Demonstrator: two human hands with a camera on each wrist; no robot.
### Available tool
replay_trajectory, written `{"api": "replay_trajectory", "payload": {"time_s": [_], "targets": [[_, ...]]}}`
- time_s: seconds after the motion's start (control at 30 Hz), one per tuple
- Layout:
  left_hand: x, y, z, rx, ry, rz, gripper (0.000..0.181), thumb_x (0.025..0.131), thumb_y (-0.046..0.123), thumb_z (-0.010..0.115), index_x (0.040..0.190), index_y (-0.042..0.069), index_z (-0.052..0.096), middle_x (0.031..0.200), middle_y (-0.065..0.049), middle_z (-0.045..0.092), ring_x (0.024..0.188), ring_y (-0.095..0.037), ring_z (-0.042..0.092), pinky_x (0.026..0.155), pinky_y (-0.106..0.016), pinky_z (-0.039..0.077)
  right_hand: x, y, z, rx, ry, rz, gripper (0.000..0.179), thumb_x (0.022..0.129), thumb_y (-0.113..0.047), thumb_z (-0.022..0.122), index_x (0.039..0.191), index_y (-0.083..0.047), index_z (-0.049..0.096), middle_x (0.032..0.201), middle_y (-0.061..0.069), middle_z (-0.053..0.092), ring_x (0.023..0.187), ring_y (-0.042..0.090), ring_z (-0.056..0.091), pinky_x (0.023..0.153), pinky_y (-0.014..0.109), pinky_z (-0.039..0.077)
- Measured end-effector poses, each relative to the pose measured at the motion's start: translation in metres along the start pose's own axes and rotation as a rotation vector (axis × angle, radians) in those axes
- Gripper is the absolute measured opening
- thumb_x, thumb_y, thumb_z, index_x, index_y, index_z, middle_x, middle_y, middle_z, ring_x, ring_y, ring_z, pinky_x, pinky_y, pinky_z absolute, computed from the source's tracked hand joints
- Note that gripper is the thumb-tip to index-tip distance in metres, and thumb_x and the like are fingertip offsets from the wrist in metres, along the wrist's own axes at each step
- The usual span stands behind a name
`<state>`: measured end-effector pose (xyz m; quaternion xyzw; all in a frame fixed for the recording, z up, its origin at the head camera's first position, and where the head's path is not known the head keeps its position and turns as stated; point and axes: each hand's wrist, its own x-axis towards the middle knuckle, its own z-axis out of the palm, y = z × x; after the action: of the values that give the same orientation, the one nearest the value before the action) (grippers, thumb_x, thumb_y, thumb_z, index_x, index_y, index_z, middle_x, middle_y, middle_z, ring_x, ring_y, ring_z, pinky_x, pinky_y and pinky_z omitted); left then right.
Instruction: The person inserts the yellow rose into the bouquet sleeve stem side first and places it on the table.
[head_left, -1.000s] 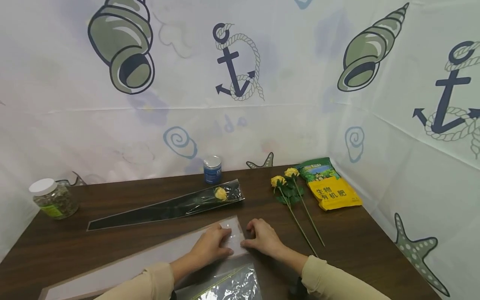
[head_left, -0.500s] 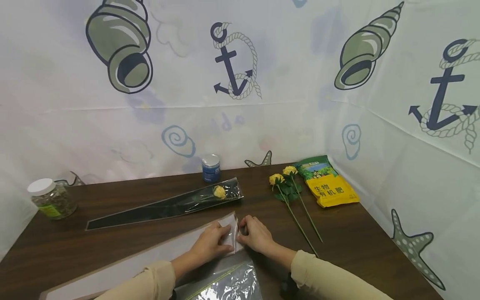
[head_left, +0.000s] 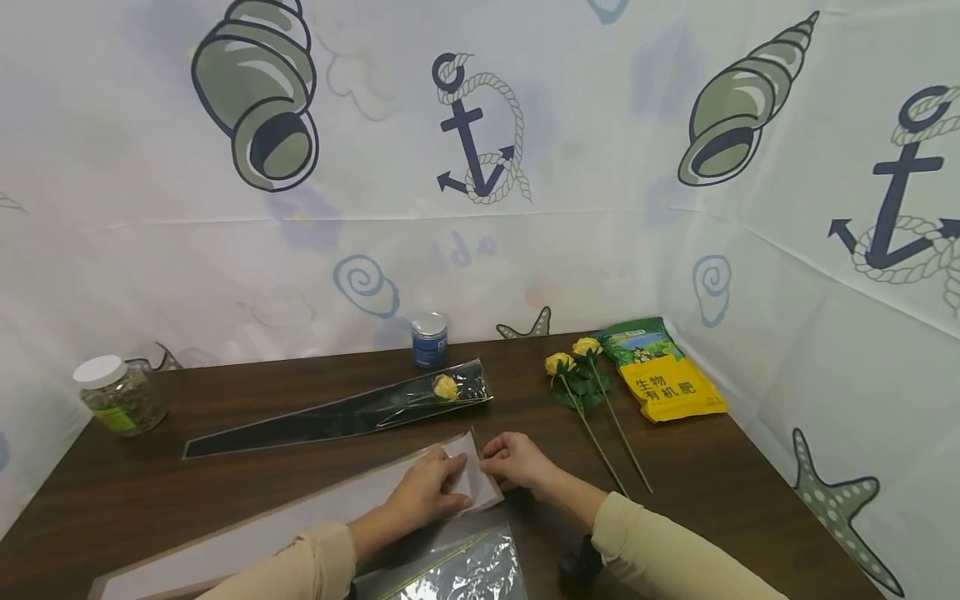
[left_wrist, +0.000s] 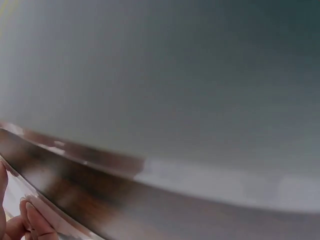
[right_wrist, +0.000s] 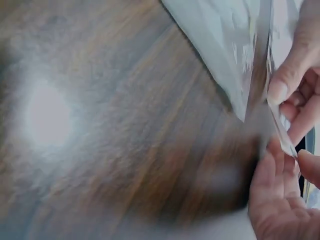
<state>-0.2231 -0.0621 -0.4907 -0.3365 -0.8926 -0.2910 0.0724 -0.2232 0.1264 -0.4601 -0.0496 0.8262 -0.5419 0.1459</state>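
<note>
A long white flower sleeve [head_left: 277,530], tapering to the left with a clear border, lies in front of me in the head view. My left hand [head_left: 422,490] grips it near its wide end. At that end's edge, my right hand [head_left: 517,461] pinches the film between thumb and fingers. The right wrist view shows both hands close together, the film edge [right_wrist: 282,132] running between them. In the left wrist view, only some fingertips [left_wrist: 37,220] show at the lower left. Under my left forearm lies a shiny clear plastic package [head_left: 468,571].
Farther back lies a black sleeve [head_left: 315,425] with a yellow rose [head_left: 446,387] in it. Two yellow roses [head_left: 573,358] rest at the right beside a yellow-green fertilizer bag [head_left: 667,375]. A blue can [head_left: 429,340] and a white-lidded jar [head_left: 120,396] stand along the back.
Half a second ago the sleeve's wide end was folded up toward the left hand; now it lies extended again. The right hand has moved slightly right, while the left hand stays on the sleeve.
</note>
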Motion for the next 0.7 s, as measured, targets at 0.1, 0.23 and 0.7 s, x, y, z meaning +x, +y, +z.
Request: {"api": "replay_trajectory", "payload": {"time_s": [0.1,0.23,0.7], "targets": [[0.0,0.0,0.0,0.002,0.006,0.007,0.044,0.066,0.022,0.082,0.102,0.002,0.065,0.072,0.004,0.04,0.065,-0.007,0.035,0.055,-0.022,0.033,-0.001,0.003,-0.005,0.077,-0.055,0.072,0.018,0.09,-0.001,0.058,0.103,0.012,0.058,0.08,0.005,0.065,0.066,0.011,0.06,0.062,0.031,0.055],[0.002,0.001,0.0,-0.003,0.017,0.005,0.036,0.067,0.022,0.082,0.093,0.004,0.064,0.071,0.004,0.039,0.064,-0.007,0.034,0.054,-0.021,0.031,-0.001,0.006,-0.008,0.071,-0.075,0.07,0.015,0.09,0.0,0.058,0.099,0.012,0.062,0.073,0.0,0.061,0.063,0.008,0.057,0.058,0.028,0.055],[0.01,0.011,0.008,-0.213,0.167,-0.193,0.038,0.077,0.015,0.076,0.109,-0.006,0.067,0.072,0.0,0.066,0.065,-0.009,0.061,0.06,-0.021,0.047,0.003,0.012,0.0,0.143,-0.063,-0.072,0.012,0.089,-0.002,0.059,0.091,0.01,0.056,0.067,-0.003,0.056,0.059,0.005,0.053,0.056,0.028,0.054]]}}
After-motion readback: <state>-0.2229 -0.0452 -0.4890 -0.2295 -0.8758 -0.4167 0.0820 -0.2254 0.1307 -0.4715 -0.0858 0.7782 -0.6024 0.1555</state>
